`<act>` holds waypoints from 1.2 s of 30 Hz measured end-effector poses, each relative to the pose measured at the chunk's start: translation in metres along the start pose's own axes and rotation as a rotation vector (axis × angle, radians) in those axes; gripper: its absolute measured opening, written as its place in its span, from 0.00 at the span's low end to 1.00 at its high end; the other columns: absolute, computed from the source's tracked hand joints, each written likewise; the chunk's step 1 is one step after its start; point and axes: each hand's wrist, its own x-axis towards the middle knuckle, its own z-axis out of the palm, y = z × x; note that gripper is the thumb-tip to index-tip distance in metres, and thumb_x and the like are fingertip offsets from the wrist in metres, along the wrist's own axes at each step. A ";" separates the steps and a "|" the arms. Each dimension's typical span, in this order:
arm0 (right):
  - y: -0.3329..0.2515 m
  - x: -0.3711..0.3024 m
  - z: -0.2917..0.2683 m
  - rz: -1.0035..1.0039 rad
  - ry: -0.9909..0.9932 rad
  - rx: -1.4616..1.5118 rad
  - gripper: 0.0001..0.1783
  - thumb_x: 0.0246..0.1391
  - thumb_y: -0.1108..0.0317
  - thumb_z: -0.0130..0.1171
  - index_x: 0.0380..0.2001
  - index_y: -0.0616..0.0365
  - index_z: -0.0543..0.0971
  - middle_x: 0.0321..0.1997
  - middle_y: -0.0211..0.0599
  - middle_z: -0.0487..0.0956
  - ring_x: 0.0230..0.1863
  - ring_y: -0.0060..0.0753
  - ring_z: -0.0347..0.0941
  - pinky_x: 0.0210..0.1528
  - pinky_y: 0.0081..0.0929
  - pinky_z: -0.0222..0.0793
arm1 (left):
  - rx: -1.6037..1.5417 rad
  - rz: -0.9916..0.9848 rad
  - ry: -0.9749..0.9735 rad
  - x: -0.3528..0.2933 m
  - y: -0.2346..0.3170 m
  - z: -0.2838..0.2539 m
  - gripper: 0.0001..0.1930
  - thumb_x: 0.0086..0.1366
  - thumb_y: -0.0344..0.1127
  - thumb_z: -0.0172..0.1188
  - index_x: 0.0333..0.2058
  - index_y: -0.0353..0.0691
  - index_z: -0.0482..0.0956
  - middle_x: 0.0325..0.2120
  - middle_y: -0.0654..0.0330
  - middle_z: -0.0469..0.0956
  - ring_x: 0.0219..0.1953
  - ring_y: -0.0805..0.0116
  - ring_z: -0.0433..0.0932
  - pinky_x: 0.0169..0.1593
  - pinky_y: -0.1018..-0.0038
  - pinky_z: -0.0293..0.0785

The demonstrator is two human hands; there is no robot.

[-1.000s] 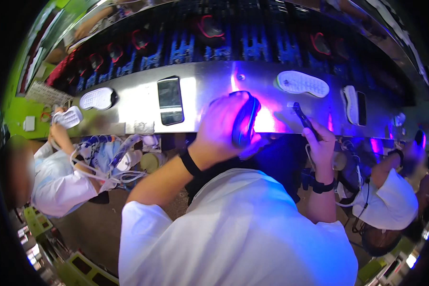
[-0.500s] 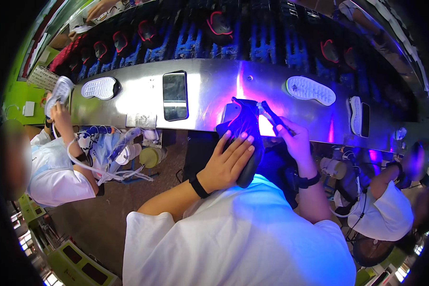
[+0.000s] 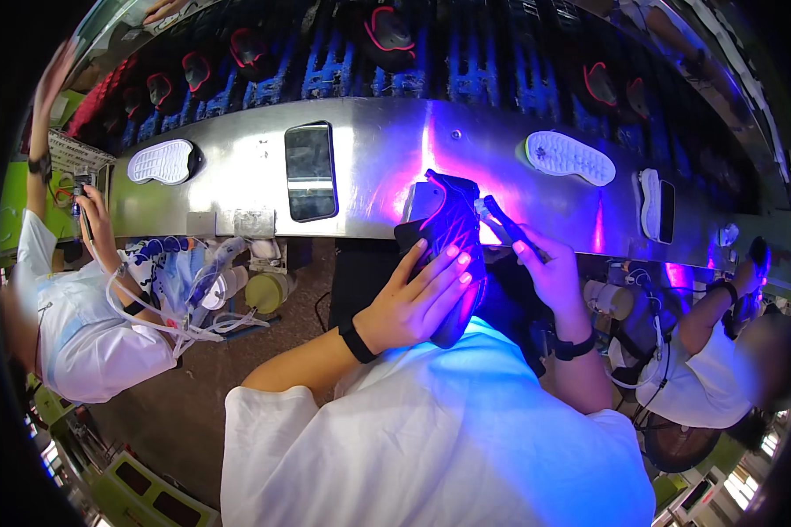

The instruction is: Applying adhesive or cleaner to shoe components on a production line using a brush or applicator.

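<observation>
Metal bench [image 3: 237, 167], left hand [image 3: 397, 314] holding shoe [image 3: 457, 204], fingers [image 3: 438, 274] spread

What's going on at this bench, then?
Someone's left hand lies with fingers spread over a dark shoe at the metal bench's near edge. The right hand holds a brush-like tool, its tip close by the shoe; contact is hard to tell. White soles and a phone lie on the bench. Other people are on either side.
</observation>
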 end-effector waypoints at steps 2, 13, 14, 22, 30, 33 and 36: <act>0.005 -0.006 -0.003 0.030 -0.034 0.012 0.21 0.60 0.65 0.64 0.54 0.63 0.79 0.35 0.28 0.81 0.33 0.16 0.73 0.39 0.18 0.70 | 0.007 0.005 -0.015 0.000 -0.001 -0.001 0.25 0.58 0.33 0.58 0.55 0.31 0.74 0.59 0.45 0.71 0.65 0.49 0.68 0.67 0.42 0.58; -0.008 -0.046 -0.014 0.128 -0.105 0.179 0.23 0.60 0.66 0.65 0.56 0.64 0.78 0.31 0.25 0.78 0.29 0.15 0.70 0.33 0.17 0.68 | 0.020 -0.050 -0.033 0.018 0.012 -0.007 0.27 0.60 0.32 0.55 0.59 0.30 0.70 0.61 0.45 0.69 0.67 0.51 0.66 0.69 0.44 0.54; -0.007 -0.045 -0.016 0.120 -0.103 0.205 0.21 0.61 0.67 0.64 0.55 0.63 0.79 0.32 0.24 0.78 0.30 0.14 0.69 0.34 0.16 0.68 | 0.042 -0.068 -0.052 0.020 0.015 -0.007 0.27 0.60 0.33 0.55 0.59 0.30 0.70 0.61 0.45 0.69 0.67 0.50 0.66 0.69 0.44 0.54; -0.009 -0.060 -0.039 0.044 -0.132 0.224 0.18 0.60 0.68 0.63 0.53 0.59 0.81 0.32 0.22 0.77 0.29 0.14 0.68 0.34 0.16 0.66 | 0.035 -0.127 -0.067 0.050 0.028 -0.002 0.35 0.55 0.37 0.61 0.61 0.28 0.66 0.62 0.41 0.67 0.68 0.47 0.64 0.70 0.42 0.50; -0.015 -0.068 -0.041 0.030 -0.123 0.289 0.16 0.63 0.65 0.60 0.51 0.59 0.82 0.29 0.22 0.76 0.27 0.13 0.66 0.32 0.15 0.63 | 0.076 -0.190 0.048 0.081 0.041 0.001 0.38 0.50 0.38 0.68 0.59 0.25 0.67 0.58 0.39 0.71 0.64 0.47 0.69 0.68 0.46 0.54; -0.011 -0.073 -0.041 0.043 -0.128 0.388 0.18 0.62 0.63 0.61 0.52 0.60 0.82 0.26 0.22 0.75 0.25 0.12 0.65 0.29 0.14 0.60 | 0.066 -0.203 0.074 0.092 0.043 0.002 0.34 0.52 0.39 0.67 0.55 0.26 0.70 0.55 0.40 0.73 0.62 0.46 0.70 0.67 0.44 0.56; -0.007 -0.079 -0.040 0.114 -0.107 0.426 0.18 0.62 0.63 0.61 0.53 0.60 0.81 0.24 0.22 0.73 0.23 0.11 0.64 0.26 0.14 0.58 | 0.085 -0.234 0.045 0.101 0.043 0.001 0.36 0.52 0.41 0.68 0.56 0.25 0.69 0.55 0.40 0.73 0.62 0.46 0.70 0.67 0.44 0.55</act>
